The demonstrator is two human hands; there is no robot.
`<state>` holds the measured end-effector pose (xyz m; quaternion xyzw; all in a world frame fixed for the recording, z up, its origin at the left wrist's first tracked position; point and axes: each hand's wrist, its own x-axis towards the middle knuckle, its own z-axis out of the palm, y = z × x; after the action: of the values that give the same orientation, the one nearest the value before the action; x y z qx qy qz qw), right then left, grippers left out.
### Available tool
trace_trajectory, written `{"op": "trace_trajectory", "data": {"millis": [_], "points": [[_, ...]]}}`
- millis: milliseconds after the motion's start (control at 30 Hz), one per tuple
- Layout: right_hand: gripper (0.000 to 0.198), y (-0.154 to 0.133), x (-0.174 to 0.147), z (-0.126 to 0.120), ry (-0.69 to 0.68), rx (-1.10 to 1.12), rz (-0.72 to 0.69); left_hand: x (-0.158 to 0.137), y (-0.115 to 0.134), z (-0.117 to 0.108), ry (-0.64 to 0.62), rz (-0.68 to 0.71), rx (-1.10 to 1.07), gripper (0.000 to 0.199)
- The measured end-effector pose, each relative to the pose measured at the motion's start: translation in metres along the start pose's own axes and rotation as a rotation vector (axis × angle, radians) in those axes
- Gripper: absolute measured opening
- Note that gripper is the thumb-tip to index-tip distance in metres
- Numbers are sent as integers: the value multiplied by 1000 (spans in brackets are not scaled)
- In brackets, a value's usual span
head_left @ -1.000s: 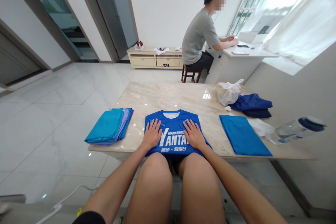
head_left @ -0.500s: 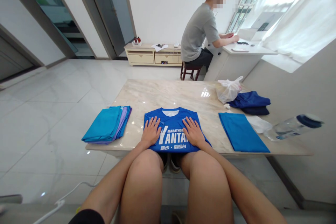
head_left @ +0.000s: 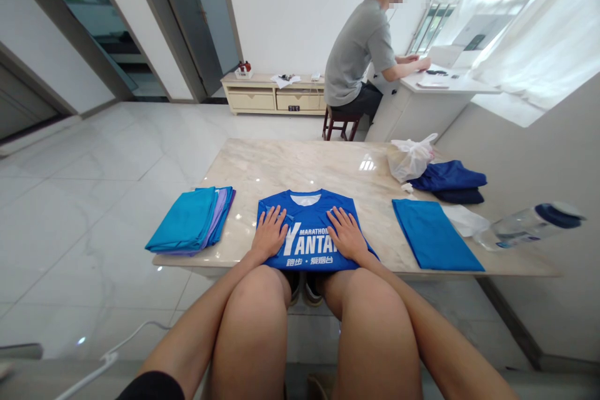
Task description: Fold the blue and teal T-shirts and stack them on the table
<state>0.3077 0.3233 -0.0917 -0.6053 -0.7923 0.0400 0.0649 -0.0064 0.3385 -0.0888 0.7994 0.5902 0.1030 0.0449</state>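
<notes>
A blue T-shirt (head_left: 307, 206) with white lettering lies folded at the near edge of the marble-topped table (head_left: 281, 162), its collar facing away from me. My left hand (head_left: 270, 234) rests flat on the shirt's left side, fingers spread. On its right side lies my right hand (head_left: 347, 234), also flat with fingers apart, covering the end of the printed word. To the left sits a stack of folded turquoise and purple clothes (head_left: 187, 219). A single folded turquoise garment (head_left: 435, 234) is laid to the right of the shirt.
At the table's right are a clear water bottle (head_left: 529, 228) lying tilted, a white tissue (head_left: 465, 220), dark blue clothes (head_left: 447, 178) and a white plastic bag (head_left: 410, 159). Beyond, a person (head_left: 359, 50) sits on a stool at a white desk (head_left: 422, 100). A low cabinet (head_left: 253, 102) stands against the wall.
Both hands stay flat on the T-shirt in the same place. The view has shifted very slightly; nothing on the table has moved.
</notes>
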Motion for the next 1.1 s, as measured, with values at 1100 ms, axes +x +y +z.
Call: {"op": "trace_trajectory", "data": {"millis": [1100], "points": [[66, 4, 0, 8, 46, 5, -24, -1, -1, 3, 24, 7, -1, 64]]}}
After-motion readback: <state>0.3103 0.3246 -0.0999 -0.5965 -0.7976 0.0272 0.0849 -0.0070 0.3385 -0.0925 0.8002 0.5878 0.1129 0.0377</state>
